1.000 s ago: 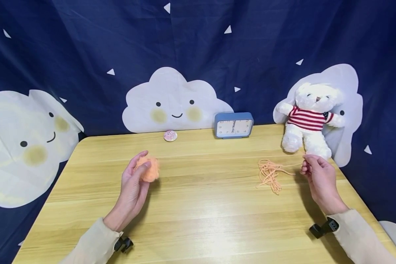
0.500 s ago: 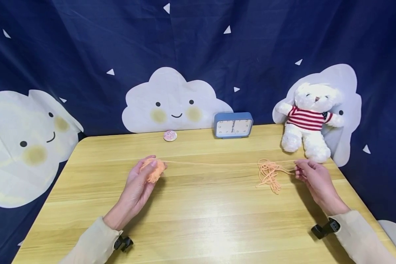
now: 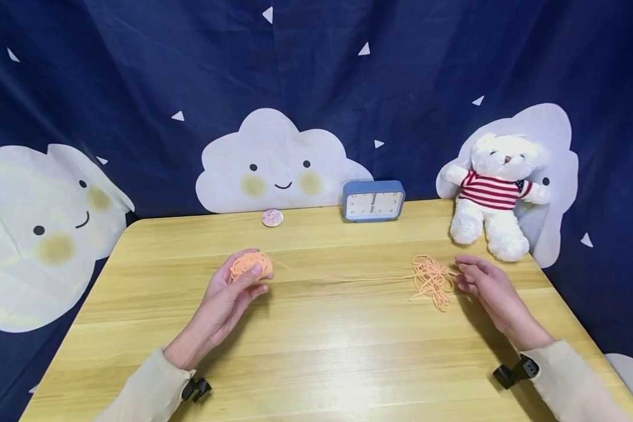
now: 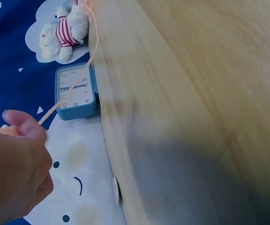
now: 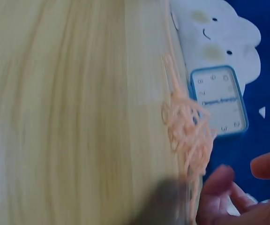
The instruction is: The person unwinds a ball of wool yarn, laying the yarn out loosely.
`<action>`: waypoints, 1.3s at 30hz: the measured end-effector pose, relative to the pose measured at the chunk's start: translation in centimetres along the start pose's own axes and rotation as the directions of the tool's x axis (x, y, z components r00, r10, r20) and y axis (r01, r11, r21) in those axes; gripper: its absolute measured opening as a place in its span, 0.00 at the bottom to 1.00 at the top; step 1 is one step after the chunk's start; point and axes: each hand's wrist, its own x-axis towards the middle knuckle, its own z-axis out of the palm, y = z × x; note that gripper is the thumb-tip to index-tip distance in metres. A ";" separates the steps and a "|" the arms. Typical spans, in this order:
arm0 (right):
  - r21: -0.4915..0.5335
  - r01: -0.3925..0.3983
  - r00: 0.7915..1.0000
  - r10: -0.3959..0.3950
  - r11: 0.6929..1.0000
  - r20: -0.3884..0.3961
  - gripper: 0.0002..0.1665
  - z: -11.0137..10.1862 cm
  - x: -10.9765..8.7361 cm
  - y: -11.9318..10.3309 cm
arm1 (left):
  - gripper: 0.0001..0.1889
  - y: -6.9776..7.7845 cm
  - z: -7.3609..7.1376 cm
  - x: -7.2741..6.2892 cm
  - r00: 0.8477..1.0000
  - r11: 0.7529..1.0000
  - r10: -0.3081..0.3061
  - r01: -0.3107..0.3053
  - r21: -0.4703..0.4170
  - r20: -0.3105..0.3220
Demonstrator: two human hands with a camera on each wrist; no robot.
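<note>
In the head view my left hand (image 3: 227, 299) grips a ball of peach-orange yarn (image 3: 249, 264), thumb across its front. A strand (image 3: 369, 279) runs from the ball over the table to a loose tangle of the same yarn (image 3: 432, 281) at the right. Just right of that tangle is my right hand (image 3: 490, 290). In the right wrist view, the thumb and fingers of this hand (image 5: 233, 201) are spread apart beside the yarn tangle (image 5: 191, 136), with nothing pinched between them. The left wrist view mostly hides the ball behind the left hand (image 4: 18, 173).
Along the back of the wooden table (image 3: 316, 351) stand a blue clock (image 3: 373, 201) and a white teddy bear (image 3: 498, 187) in a striped shirt. A small round pink speckled disc (image 3: 272, 218) lies left of the clock. Behind hangs a dark blue cloud-print curtain (image 3: 316, 64).
My right hand has moved left towards the tangle and released the strand it pinched. The left hand has shifted slightly right and turned the ball. The strand, straight half a second ago, now sags.
</note>
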 end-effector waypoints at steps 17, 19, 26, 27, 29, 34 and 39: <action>-0.195 0.055 0.955 0.005 0.979 0.297 0.24 9.2 0.7 -0.5 | 0.21 0.1 0.8 0.6 0.998 0.998 0.057 -0.057 0.017 -0.005; -0.197 0.042 0.930 0.034 0.980 0.366 0.25 10.5 1.0 -0.3 | 0.18 0.0 0.9 0.6 0.998 0.998 0.060 -0.059 0.027 -0.010; -0.048 -0.022 0.776 0.047 0.999 0.629 0.30 14.9 2.1 0.1 | 0.18 0.0 1.3 0.7 0.997 0.997 0.070 -0.071 0.030 0.039; -0.032 -0.030 0.762 0.044 0.999 0.647 0.31 15.6 2.3 0.2 | 0.19 0.1 1.4 0.8 0.996 0.997 0.070 -0.072 0.026 0.054; -0.001 -0.048 0.740 0.036 0.999 0.672 0.31 16.7 2.7 0.3 | 0.20 0.1 1.5 0.9 0.994 0.997 0.072 -0.073 0.012 0.077; 0.042 -0.112 0.714 0.051 0.993 0.699 0.31 18.9 3.3 0.8 | 0.20 0.3 1.5 1.1 0.993 0.997 0.076 -0.074 -0.021 0.094; 0.024 -0.143 0.687 0.082 0.989 0.722 0.31 19.6 2.9 1.1 | 0.20 0.3 1.4 1.2 0.993 0.997 0.068 -0.064 -0.044 0.094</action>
